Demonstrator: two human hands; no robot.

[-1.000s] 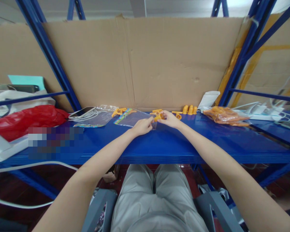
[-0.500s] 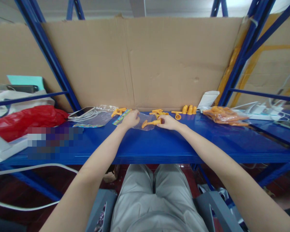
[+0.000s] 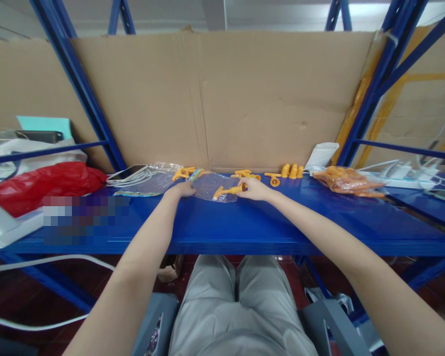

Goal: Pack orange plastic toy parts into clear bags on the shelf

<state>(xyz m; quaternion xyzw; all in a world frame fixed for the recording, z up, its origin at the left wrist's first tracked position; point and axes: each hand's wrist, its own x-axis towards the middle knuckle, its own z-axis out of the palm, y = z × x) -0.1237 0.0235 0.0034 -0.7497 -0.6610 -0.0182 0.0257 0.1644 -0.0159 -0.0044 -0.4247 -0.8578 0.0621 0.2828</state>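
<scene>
A clear plastic bag point(image 3: 207, 189) with a colourful header strip point(image 3: 195, 174) lies between my hands on the blue shelf. My left hand point(image 3: 185, 189) is closed on the bag's left end, beside the header. In my right hand point(image 3: 255, 189) is an orange plastic piece point(image 3: 228, 191) with a T-shaped end, pointing left over the bag's right side; the fingers partly hide its wider end. Behind my hands lie more orange parts point(image 3: 246, 174), and another group point(image 3: 183, 172) sits behind the left hand. A round-ended orange part point(image 3: 274, 181) lies right of the right hand.
Several orange caps point(image 3: 293, 171) stand by the cardboard backing point(image 3: 252, 99). To the right are a bag of orange parts point(image 3: 346, 180) and a power strip point(image 3: 404, 180). On the left are another clear bag point(image 3: 148, 185), a white cable point(image 3: 139, 175) and a red bag point(image 3: 48, 185).
My left hand has moved left and a little towards me along the bag, uncovering more of it. The right hand keeps the orange piece in nearly the same place.
</scene>
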